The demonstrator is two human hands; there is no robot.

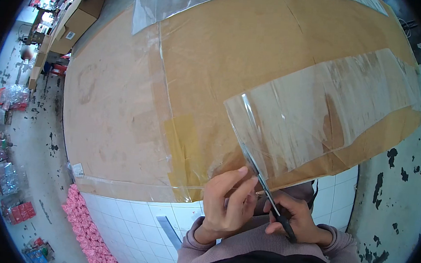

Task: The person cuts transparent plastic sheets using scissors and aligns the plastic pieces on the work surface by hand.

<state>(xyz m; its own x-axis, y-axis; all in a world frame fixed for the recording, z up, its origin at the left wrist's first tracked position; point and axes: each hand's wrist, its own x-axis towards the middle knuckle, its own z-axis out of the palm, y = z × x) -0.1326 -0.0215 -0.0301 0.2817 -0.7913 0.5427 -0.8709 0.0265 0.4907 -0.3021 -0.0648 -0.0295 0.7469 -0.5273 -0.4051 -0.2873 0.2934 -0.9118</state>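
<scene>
Two hands [227, 201] [298, 217], one black-handled cutting tool [265, 186], two clear plastic sheets [295, 108] [150, 15], one tabletop [111, 124]

A plastic panel [289, 122] lies on the right part of the bench [114, 105], a plastic sheet [180, 2] along the far edge. Left of the panel, tape [187, 149] runs to the near edge; a label [77, 170] sits at the near left corner. Packages [8, 178] lie on the floor [39, 168] to the left; cardboard boxes [76, 29] stand beyond, at far left.
</scene>
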